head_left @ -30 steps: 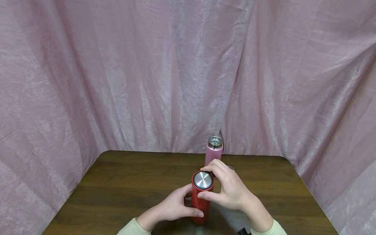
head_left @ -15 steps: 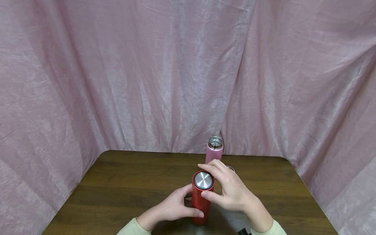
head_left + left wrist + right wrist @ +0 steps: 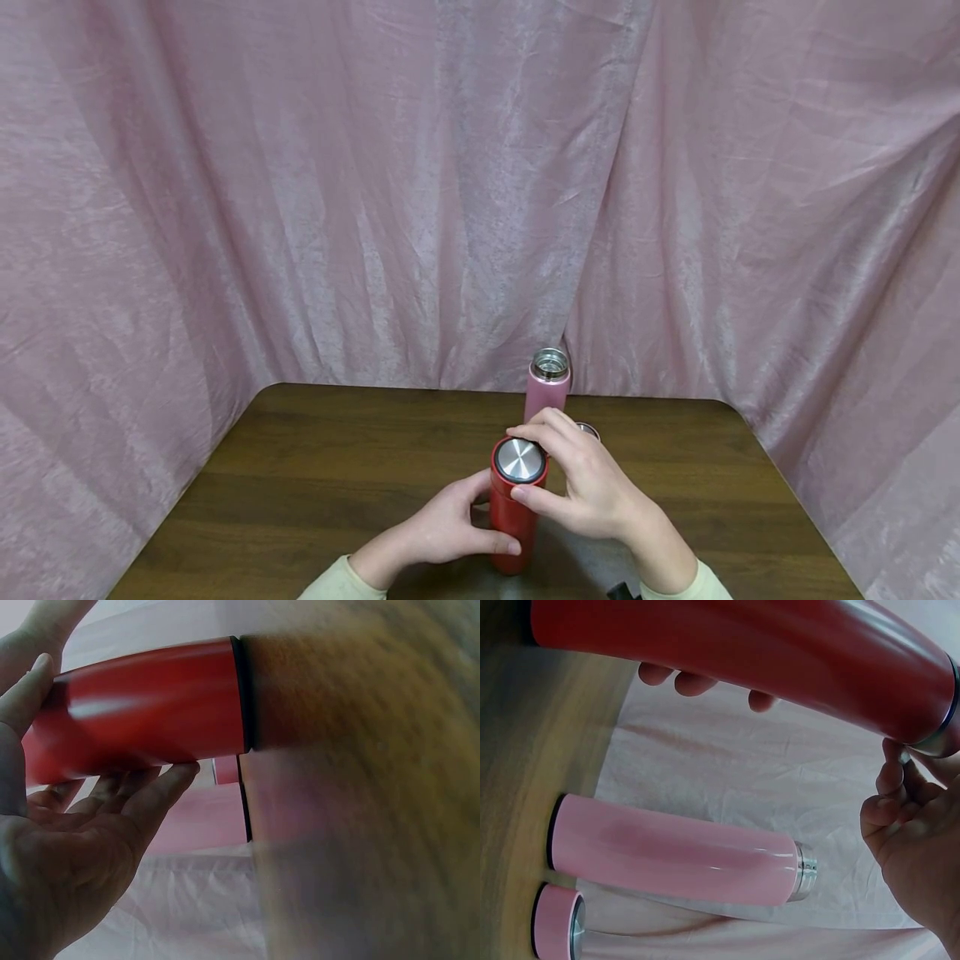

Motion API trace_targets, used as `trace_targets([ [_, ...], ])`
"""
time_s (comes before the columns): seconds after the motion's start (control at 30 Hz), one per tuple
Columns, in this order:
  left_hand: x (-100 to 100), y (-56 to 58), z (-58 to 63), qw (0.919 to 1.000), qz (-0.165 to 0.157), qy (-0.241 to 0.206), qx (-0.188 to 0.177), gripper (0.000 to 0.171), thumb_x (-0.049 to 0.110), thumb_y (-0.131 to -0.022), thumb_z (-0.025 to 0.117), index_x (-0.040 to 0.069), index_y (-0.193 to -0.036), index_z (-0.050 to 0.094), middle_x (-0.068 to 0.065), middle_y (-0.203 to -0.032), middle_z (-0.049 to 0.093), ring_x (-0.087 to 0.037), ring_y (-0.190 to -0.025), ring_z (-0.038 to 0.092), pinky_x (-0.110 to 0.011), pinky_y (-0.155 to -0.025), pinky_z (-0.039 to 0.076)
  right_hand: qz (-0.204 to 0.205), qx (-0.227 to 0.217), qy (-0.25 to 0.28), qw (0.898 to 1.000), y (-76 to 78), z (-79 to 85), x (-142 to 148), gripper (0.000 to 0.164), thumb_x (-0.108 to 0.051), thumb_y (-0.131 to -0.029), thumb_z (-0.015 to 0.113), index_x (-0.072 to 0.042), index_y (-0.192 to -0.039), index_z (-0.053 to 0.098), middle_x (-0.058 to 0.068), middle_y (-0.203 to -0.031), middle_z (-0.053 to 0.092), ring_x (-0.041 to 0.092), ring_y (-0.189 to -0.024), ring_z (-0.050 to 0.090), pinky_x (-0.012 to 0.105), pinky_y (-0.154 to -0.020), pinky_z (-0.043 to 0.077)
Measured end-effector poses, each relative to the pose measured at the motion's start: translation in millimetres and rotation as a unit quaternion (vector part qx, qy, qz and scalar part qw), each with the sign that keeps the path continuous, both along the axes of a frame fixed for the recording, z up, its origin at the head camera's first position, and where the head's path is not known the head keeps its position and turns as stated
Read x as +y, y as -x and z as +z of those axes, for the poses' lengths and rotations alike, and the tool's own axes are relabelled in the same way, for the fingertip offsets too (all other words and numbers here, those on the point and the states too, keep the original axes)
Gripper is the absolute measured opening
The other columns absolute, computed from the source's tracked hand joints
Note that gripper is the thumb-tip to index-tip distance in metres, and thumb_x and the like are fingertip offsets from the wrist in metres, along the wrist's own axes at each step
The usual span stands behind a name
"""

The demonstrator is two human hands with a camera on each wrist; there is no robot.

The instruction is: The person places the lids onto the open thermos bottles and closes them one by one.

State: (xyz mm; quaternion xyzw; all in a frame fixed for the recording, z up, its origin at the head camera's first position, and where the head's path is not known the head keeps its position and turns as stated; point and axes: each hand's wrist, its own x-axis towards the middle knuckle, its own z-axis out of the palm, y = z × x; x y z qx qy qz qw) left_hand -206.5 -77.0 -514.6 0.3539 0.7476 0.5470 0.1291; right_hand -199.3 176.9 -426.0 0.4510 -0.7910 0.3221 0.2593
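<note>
A red thermos [image 3: 513,521] stands upright near the front middle of the table, its red lid [image 3: 521,460] topped with a silver disc. My left hand [image 3: 446,525] grips the body from the left, thumb in front; in the left wrist view its fingers reach round the red wall. From the right, my right hand [image 3: 596,487] holds the lid between thumb and fingers. A seam shows between lid and body. Behind the right hand stands a pink thermos [image 3: 675,851] without its lid, its steel mouth bare. Its pink lid [image 3: 553,922] sits beside it on the table.
The brown wooden table [image 3: 337,467] has rounded far corners. Pink curtains [image 3: 375,208] hang behind it and along both sides. A small black object [image 3: 621,592] shows at the bottom edge by the right sleeve.
My right fingers loosened and spread off the lid half a second ago and now lie against it again, the thumb further right than at first. The left hand and pink thermos stay put.
</note>
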Motion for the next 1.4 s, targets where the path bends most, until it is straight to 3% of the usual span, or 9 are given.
trace_targets([
  [0.6,0.3,-0.1,-1.7,1.0,-0.001,-0.002,0.007,0.067,0.026,-0.089,0.096,0.031,-0.148,0.064,0.01,-0.137,0.072,-0.013,-0.128,0.069,-0.032,-0.107,0.058,-0.024,-0.032,0.012,0.999,0.0,-3.1,-2.0,0.057,-0.054,-0.089,0.092,-0.019,-0.128,0.069,-0.014,-0.114,0.064,0.004,-0.101,0.061,0.018,-0.086,0.052],
  [0.8,-0.2,-0.4,-1.9,1.0,0.002,0.0,0.008,0.067,0.026,-0.089,0.096,0.031,-0.148,0.064,0.01,-0.137,0.073,-0.013,-0.128,0.069,-0.031,-0.106,0.058,-0.039,-0.009,-0.006,0.999,0.3,-3.4,0.1,0.068,-0.06,-0.093,0.085,-0.018,-0.143,0.068,-0.012,-0.117,0.063,0.005,-0.103,0.06,0.027,-0.084,0.052],
  [0.97,-0.5,-0.2,-2.5,1.0,0.003,0.002,0.007,0.065,0.027,-0.09,0.096,0.032,-0.146,0.064,0.01,-0.135,0.073,-0.013,-0.126,0.069,-0.031,-0.106,0.058,-0.012,-0.007,-0.018,1.0,2.0,-5.1,2.3,0.067,-0.048,-0.099,0.08,-0.02,-0.157,0.062,-0.008,-0.126,0.061,0.009,-0.111,0.061,0.031,-0.088,0.054],
  [1.13,-0.1,-0.1,-2.6,1.0,-0.001,-0.001,0.002,0.064,0.027,-0.09,0.095,0.031,-0.146,0.064,0.01,-0.136,0.073,-0.013,-0.126,0.07,-0.031,-0.105,0.059,0.027,-0.01,-0.015,0.999,4.1,-6.8,2.8,0.063,-0.034,-0.099,0.079,-0.018,-0.157,0.061,-0.004,-0.132,0.059,0.013,-0.118,0.062,0.035,-0.095,0.055],
  [1.4,0.4,-1.9,-4.0,1.0,0.001,0.0,0.01,0.064,0.027,-0.09,0.096,0.031,-0.146,0.064,0.011,-0.134,0.073,-0.012,-0.125,0.07,-0.031,-0.105,0.059,0.038,-0.003,-0.012,0.999,1.6,-7.3,2.5,0.056,-0.032,-0.1,0.078,-0.018,-0.153,0.064,-0.005,-0.133,0.061,0.013,-0.12,0.061,0.033,-0.096,0.054],
])
